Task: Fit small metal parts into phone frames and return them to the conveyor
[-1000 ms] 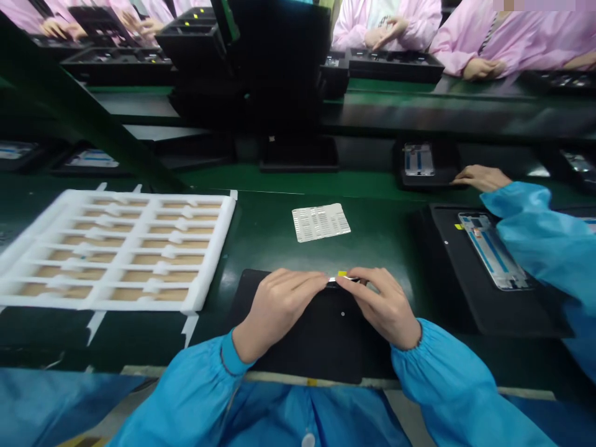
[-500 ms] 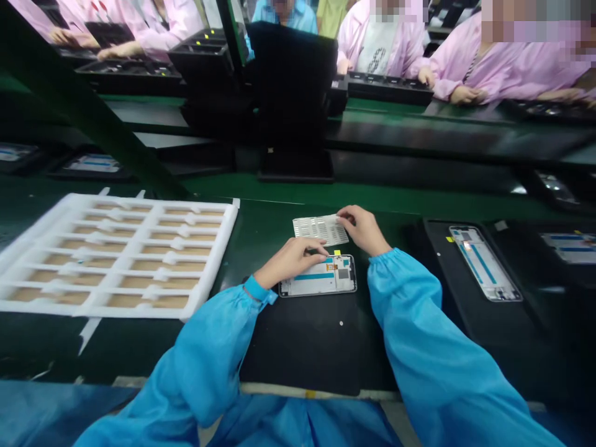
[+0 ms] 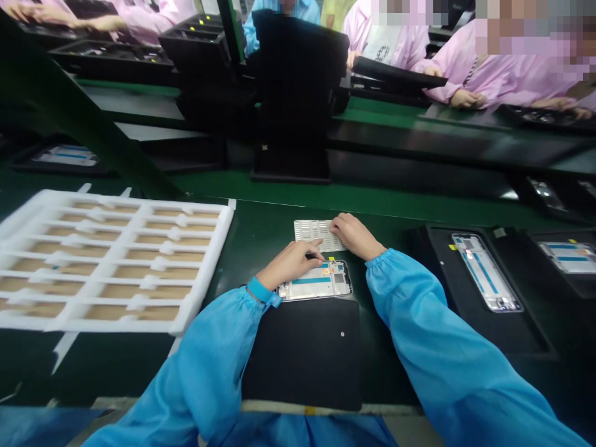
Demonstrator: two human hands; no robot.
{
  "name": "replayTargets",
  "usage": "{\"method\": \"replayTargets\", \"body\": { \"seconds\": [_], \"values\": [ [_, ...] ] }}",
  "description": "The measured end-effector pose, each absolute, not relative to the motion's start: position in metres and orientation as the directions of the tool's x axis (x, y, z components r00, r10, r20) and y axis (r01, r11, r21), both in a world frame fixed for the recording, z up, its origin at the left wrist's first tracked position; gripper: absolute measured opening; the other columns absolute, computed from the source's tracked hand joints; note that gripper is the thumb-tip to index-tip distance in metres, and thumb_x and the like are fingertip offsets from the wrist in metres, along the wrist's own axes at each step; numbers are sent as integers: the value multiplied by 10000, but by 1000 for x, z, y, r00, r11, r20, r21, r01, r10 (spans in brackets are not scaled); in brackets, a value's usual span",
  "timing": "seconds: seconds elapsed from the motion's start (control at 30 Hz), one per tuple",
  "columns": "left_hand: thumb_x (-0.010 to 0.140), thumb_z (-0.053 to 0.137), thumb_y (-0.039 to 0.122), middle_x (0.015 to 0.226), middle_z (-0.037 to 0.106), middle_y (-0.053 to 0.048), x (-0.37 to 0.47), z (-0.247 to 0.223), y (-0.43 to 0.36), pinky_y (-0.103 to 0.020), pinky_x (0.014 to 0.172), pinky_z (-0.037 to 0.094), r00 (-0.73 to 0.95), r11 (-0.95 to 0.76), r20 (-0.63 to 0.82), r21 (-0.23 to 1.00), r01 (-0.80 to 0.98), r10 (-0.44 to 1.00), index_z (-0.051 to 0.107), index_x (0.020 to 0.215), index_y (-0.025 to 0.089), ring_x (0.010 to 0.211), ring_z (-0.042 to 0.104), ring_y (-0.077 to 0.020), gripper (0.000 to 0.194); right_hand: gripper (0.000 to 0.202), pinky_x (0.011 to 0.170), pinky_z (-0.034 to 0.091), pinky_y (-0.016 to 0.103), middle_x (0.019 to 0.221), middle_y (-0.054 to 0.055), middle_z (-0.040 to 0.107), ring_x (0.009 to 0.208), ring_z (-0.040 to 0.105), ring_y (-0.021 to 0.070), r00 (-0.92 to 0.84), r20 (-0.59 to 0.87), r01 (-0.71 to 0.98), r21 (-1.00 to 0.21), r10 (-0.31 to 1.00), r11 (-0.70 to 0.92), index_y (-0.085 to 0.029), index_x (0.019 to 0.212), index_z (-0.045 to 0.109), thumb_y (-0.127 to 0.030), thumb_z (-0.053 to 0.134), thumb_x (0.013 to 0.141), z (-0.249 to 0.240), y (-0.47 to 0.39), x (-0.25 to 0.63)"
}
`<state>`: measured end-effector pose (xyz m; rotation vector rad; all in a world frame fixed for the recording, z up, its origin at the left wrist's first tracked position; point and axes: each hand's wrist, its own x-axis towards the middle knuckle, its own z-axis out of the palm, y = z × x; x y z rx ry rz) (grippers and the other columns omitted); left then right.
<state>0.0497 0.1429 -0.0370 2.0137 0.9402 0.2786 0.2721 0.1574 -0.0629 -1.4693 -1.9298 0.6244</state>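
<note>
A silver phone frame with blue strips and a yellow tab lies at the far edge of a black mat. Over its upper left part rests my left hand, thumb and index finger apart, the index reaching to the sheet's lower edge. Just beyond the frame is a pale sheet with rows of small silvery pieces, like a sticker sheet. My right hand has its fingertips pinched together on the right part of this sheet. Whether a single piece is between them is hidden.
At the left lies a white foam tray with slots. On the right, a black tray holds another phone frame; a further frame lies beyond. A dark stand rises behind the sheet. People in pink work across the line.
My right hand has moved from the sheet's upper right corner inward onto its face, fingers now bunched. My left hand stays over the phone frame. Across the line, a dark panel now appears raised.
</note>
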Motion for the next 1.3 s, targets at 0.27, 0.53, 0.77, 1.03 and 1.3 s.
{"method": "replayTargets", "body": {
  "seconds": [0.27,0.53,0.77,1.03,1.3],
  "values": [
    [879,604,305,1468,489,-89,50,-43,145,-315,819,552,708,-373,-105,791,485,698,760,948,207,971,718,-248,196,285,733,493,330,838,40,594,757,577,166,249,218,319,-938,944,133,-213,847,469,-484,412,919,-67,154,269],
    [963,512,372,1358,610,-41,34,-29,114,-358,929,528,692,-665,225,579,472,686,740,1034,254,1168,641,-274,266,325,728,562,298,807,9,669,776,664,162,341,227,130,-972,912,194,-210,844,581,-464,759,746,-11,94,244],
    [992,470,166,1089,747,-47,12,-9,48,-290,732,514,716,-869,492,294,399,495,653,1113,167,900,728,-188,219,74,794,577,267,885,-7,731,853,704,154,96,375,317,-890,922,328,-229,904,699,-182,727,854,22,8,216],
    [985,514,171,1018,755,-26,-6,-20,36,-276,772,510,620,-797,501,387,464,604,625,1119,175,882,722,-156,175,188,793,607,284,943,4,737,876,715,177,-123,436,509,-744,892,434,-239,990,689,-86,643,891,23,-10,206],
    [976,512,135,975,757,-9,-4,-20,34,-267,746,495,603,-803,531,392,449,596,627,1090,166,844,716,-142,165,127,788,611,304,905,21,727,891,707,193,-146,407,566,-713,902,414,-230,930,697,-117,665,884,15,-9,205]
  ]
}}
